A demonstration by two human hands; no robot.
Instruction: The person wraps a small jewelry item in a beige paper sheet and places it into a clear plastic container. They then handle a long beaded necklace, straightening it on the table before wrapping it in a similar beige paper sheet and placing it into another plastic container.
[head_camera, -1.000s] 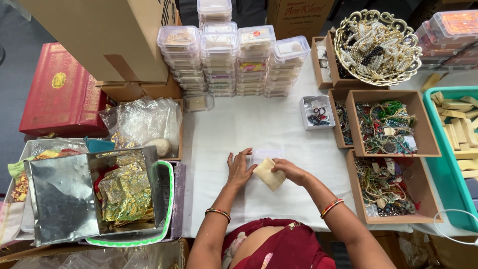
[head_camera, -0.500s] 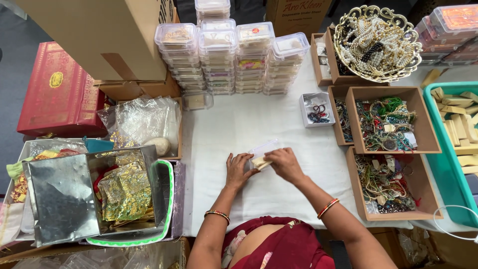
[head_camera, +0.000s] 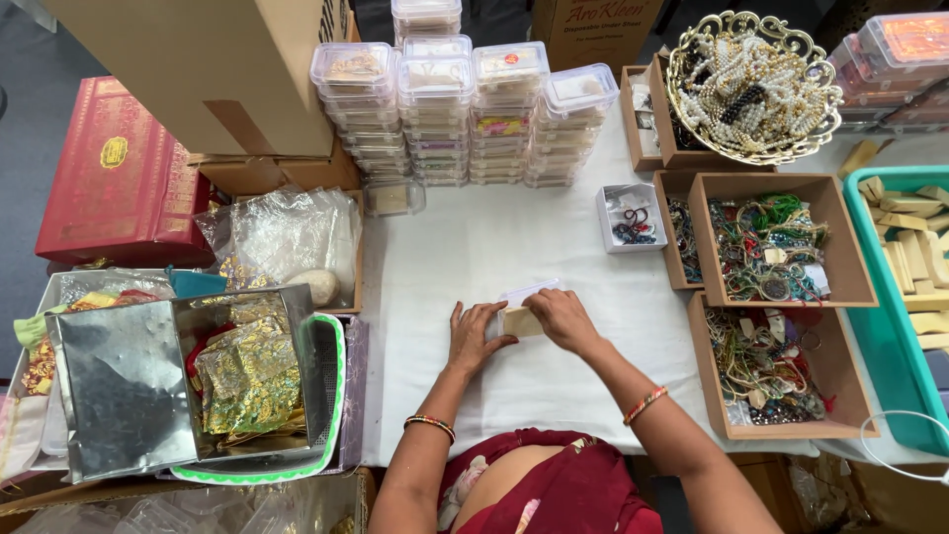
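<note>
My left hand (head_camera: pixel 476 336) and my right hand (head_camera: pixel 560 317) rest together on the white table cloth (head_camera: pixel 494 247), both touching a small beige block (head_camera: pixel 520 321) between them. A thin white sheet of paper (head_camera: pixel 526 293) lies under and just behind the block. Fingers of both hands press at the block's sides. Each wrist wears a coloured bangle.
Stacks of clear plastic boxes (head_camera: pixel 465 109) stand at the back. Brown trays of bead jewellery (head_camera: pixel 776 247) and a gold basket of pearls (head_camera: pixel 751 84) sit on the right, a teal crate (head_camera: pixel 914 287) further right. A metal tin with foil packets (head_camera: pixel 208 386) and a red box (head_camera: pixel 119 178) are left.
The block was held up in my right hand a second ago. Now it lies lower on the paper, with both hands closed in around it.
</note>
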